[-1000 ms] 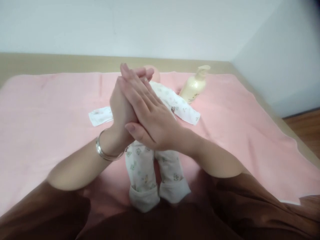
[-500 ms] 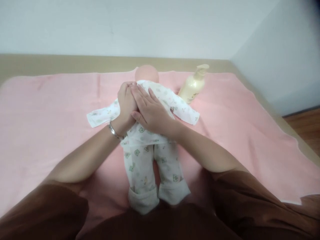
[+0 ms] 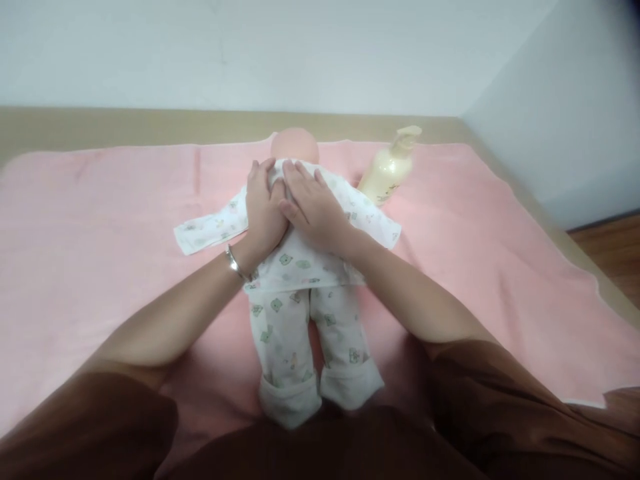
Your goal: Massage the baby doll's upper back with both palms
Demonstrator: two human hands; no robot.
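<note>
A baby doll point(image 3: 300, 267) in white printed clothes lies face down on a pink blanket point(image 3: 100, 220), head away from me. My left hand point(image 3: 265, 210), with a silver bangle at the wrist, rests flat on the doll's upper back. Beside it, my right hand point(image 3: 315, 207) also lies flat on the upper back, fingers spread toward the neck. The two hands touch each other. Neither hand grips anything.
A cream pump bottle point(image 3: 387, 170) lies on the blanket just right of the doll's shoulder. The blanket covers a beige bed against a white wall. Wooden floor point(image 3: 610, 260) shows at the right edge. My brown sleeves fill the bottom.
A second ago my palms were pressed together in the air above the doll. They came down onto its back and have now slid apart up toward the shoulders.
</note>
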